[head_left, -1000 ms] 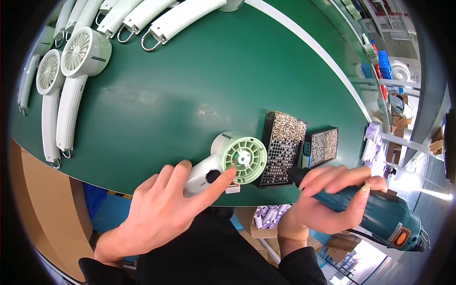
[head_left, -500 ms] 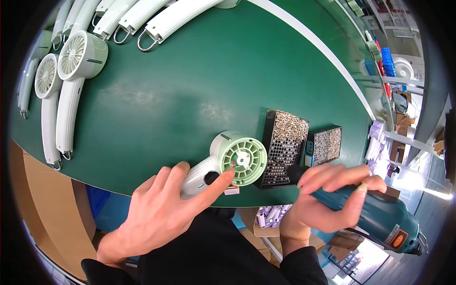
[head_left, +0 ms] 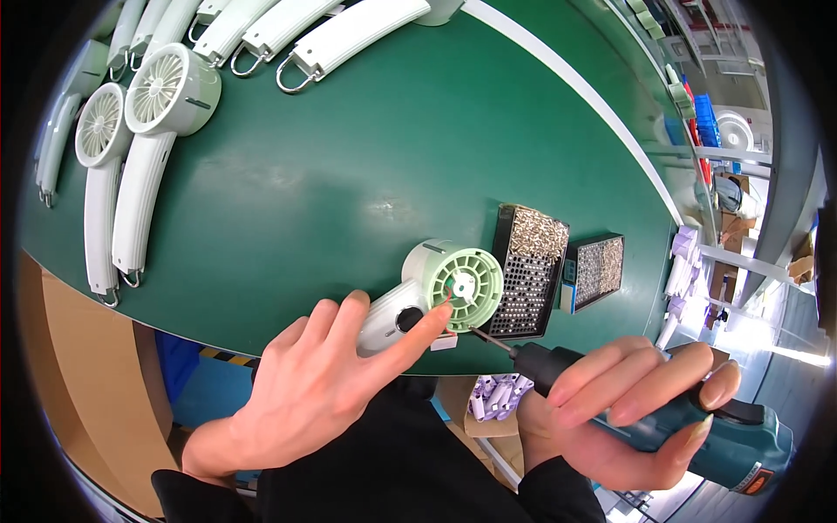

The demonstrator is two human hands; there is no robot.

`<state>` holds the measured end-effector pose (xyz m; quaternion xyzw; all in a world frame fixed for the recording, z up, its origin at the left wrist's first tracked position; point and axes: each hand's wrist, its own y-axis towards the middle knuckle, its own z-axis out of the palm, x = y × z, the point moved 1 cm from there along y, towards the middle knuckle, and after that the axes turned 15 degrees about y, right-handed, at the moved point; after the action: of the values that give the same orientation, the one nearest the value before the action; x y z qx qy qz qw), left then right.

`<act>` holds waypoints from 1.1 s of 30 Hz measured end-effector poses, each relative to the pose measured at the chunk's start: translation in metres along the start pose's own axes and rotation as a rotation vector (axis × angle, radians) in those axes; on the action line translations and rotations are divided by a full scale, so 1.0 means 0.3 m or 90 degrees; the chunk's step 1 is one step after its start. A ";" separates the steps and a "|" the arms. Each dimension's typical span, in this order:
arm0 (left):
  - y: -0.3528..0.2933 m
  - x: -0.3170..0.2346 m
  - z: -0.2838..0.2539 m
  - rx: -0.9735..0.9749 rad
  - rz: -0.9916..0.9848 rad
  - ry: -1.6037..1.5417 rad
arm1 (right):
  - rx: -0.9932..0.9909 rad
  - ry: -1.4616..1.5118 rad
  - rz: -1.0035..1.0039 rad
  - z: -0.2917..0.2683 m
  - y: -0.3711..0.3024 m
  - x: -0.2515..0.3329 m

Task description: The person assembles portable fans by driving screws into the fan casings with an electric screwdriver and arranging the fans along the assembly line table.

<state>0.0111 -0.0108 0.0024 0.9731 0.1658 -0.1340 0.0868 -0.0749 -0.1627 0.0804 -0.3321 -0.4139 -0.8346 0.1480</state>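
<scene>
A handheld fan (head_left: 425, 261) lies on the green table near its front edge, its pale green round head facing up with the grille cover off. A red wire and a white hub show inside the head. My left hand (head_left: 318, 379) is closed on the fan's white handle, the index finger reaching onto the head's rim. In my right hand (head_left: 632, 405) is a teal and black electric screwdriver (head_left: 547, 366), fingers wrapped round its body. Its thin bit points left, with the tip at the near right rim of the fan head. Whether a screw sits on the tip I cannot tell.
Right of the fan stands a black screw tray (head_left: 528, 283) with silver screws, and beyond it a smaller screw tray (head_left: 597, 270). Two assembled white fans (head_left: 144, 187) lie at the left, several more at the far left. Below the front edge sits a carton (head_left: 488, 425) of purple-white parts.
The screwdriver's bit has come from over the larger screw tray, leftward and nearer, to the fan head's rim. My left hand keeps its hold on the fan. The whole view has shifted slightly.
</scene>
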 end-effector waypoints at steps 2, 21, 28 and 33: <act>0.002 0.000 0.002 -0.011 0.000 0.005 | -0.003 0.002 0.014 0.009 -0.006 0.001; -0.001 0.019 -0.018 -0.005 0.030 -0.010 | 0.047 -0.133 0.221 0.014 -0.053 -0.009; 0.027 0.022 -0.069 0.015 0.042 0.039 | 0.235 0.028 0.013 -0.057 -0.007 0.060; 0.153 0.040 -0.051 -0.064 -0.006 0.063 | -0.028 0.071 -0.273 -0.174 0.073 0.172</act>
<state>0.0416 -0.0466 0.0192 0.9722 0.1811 -0.0776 0.1268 -0.1240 -0.2159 0.1053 -0.1932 -0.4478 -0.8728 -0.0172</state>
